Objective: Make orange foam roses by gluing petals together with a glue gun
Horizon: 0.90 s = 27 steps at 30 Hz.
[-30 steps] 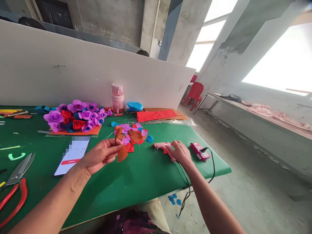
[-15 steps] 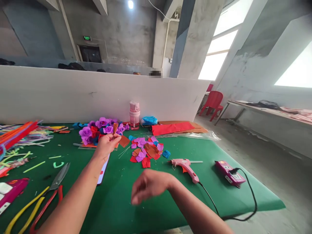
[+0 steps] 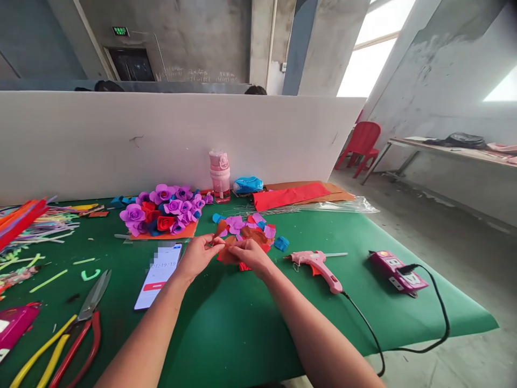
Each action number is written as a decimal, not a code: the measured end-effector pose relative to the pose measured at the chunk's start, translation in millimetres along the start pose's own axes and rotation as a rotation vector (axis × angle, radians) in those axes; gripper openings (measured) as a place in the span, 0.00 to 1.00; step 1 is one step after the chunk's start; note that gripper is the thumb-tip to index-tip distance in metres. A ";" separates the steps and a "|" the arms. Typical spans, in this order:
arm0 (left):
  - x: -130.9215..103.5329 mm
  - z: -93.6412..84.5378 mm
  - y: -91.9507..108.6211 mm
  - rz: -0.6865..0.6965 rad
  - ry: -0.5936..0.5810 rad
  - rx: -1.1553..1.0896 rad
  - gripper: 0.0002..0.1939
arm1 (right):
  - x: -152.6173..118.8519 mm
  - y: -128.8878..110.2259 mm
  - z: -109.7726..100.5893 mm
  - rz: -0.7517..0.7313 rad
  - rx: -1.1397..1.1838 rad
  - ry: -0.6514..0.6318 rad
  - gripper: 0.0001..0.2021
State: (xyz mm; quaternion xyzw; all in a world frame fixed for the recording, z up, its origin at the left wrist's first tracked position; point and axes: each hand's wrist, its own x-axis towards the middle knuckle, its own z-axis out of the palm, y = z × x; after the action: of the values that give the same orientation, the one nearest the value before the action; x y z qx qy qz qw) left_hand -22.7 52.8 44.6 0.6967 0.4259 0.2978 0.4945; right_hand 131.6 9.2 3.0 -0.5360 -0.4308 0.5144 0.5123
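1. The right hand, in mid-air over the desk half a second ago, now meets the left hand, so both work on the same brown piece
2. The left hand pinches it between thumb and fingers, and the right hand's fingers close on its other side; it sits between them, just in front of the loose petals
3. The pink glue gun lies untouched to the right, so gluing seems paused while the paper is handled
4. The green desk also carries finished flowers, a phone, scissors, a pink bottle and a power strip
5. A white board stands behind; beyond it are bare concrete walls, a lit exit sign and, at right, a red chair by bright windows
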 end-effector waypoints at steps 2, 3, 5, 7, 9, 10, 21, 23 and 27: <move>-0.7 3.3 -1.6 -0.029 0.012 -0.038 0.19 | 4.6 1.0 -5.2 -0.012 0.053 0.055 0.16; -1.4 4.7 -2.6 -0.046 0.012 -0.051 0.20 | 6.8 1.2 -7.7 -0.038 0.086 0.115 0.16; -3.0 6.8 -5.3 -0.083 -0.013 -0.088 0.19 | 9.8 1.6 -11.6 -0.083 0.168 0.236 0.17; -4.4 8.4 -8.3 -0.106 -0.041 -0.151 0.18 | 10.9 2.3 -12.9 -0.085 0.267 0.302 0.17; -5.2 9.7 -10.3 -0.115 -0.045 -0.227 0.16 | 10.7 3.2 -11.9 -0.052 0.357 0.317 0.17; -5.5 10.3 -10.6 -0.123 -0.040 -0.268 0.15 | 10.3 3.6 -10.8 -0.034 0.389 0.319 0.17; -1.0 18.6 -19.4 -0.315 -0.074 -0.736 0.13 | 4.9 -5.8 -3.7 -0.033 0.406 0.306 0.14; -0.1 19.4 -22.9 -0.293 -0.059 -0.722 0.12 | 4.7 -7.0 -3.6 -0.047 0.388 0.307 0.14; -0.9 20.8 -22.2 -0.247 -0.064 -0.735 0.11 | 5.5 -5.0 -2.8 -0.082 0.375 0.308 0.15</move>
State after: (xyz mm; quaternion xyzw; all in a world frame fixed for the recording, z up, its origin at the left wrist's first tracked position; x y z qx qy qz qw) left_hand -12.4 46.2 16.7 0.4255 0.3558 0.3471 0.7562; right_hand 135.3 14.8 7.3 -0.4858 -0.2661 0.4766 0.6827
